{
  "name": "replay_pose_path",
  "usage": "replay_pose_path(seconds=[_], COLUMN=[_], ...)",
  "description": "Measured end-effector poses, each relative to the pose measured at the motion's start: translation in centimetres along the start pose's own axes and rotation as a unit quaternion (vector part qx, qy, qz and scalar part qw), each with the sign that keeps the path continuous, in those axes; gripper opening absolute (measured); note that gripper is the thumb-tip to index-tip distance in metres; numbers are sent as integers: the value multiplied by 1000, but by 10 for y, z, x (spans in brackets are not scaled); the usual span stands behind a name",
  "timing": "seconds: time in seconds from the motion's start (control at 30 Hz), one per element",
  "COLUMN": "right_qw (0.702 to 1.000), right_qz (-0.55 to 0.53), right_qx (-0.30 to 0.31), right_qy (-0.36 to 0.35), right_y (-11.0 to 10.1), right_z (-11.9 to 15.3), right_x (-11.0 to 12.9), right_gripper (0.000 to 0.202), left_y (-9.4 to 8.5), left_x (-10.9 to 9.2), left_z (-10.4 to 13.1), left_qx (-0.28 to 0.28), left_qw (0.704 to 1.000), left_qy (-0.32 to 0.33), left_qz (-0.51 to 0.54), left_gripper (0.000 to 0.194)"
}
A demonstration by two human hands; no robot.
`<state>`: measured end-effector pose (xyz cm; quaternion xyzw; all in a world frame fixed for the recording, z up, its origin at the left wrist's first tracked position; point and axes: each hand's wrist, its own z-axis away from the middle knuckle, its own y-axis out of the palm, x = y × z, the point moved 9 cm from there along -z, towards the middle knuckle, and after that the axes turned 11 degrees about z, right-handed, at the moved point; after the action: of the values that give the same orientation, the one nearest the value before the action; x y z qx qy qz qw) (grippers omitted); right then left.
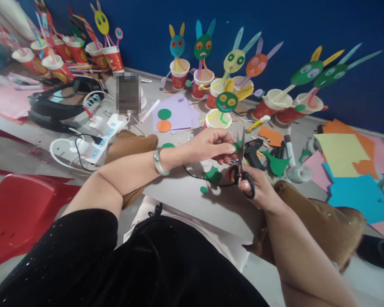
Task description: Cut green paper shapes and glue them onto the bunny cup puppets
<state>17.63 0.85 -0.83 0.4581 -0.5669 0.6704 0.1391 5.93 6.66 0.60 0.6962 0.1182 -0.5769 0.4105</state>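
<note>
At the far left of my view, a red chair (16,209) and a white power strip (99,136) sit beside the grey table (185,192). Moving right, my left hand (211,147) pinches a small green paper piece (237,147) in a narrow grip, held just above the table. Touching it, the scissors (243,170) stand nearly upright, blades up, with my right hand (259,192) closed through the black handles. Green scraps (213,175) lie just beneath. Behind them a row of red paper cups (179,76) carries bunny faces, and coloured paper sheets (348,170) spread at the right.

As I judge it, the blades run close to my left fingertips: a slip of so small a piece could nick them or spoil the cut. The black cable (198,178) under my hands could snag.

The blades' opening is hard to make out, most of the green piece is hidden by my fingers, and a blurred patch masks one item near the cups.
</note>
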Motion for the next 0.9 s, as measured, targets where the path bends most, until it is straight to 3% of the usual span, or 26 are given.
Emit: replay_pose_path(seconds=[0.9], right_qw=[1000], right_qz=[-1], right_qx=[1], right_qy=[-6], right_y=[2], right_z=[0], right_x=[4], right_gripper=[77], left_y=[1], left_x=[-1], left_z=[-1], left_qx=[15], left_qw=[1000], left_qy=[7], left_qz=[8], left_gripper=[43])
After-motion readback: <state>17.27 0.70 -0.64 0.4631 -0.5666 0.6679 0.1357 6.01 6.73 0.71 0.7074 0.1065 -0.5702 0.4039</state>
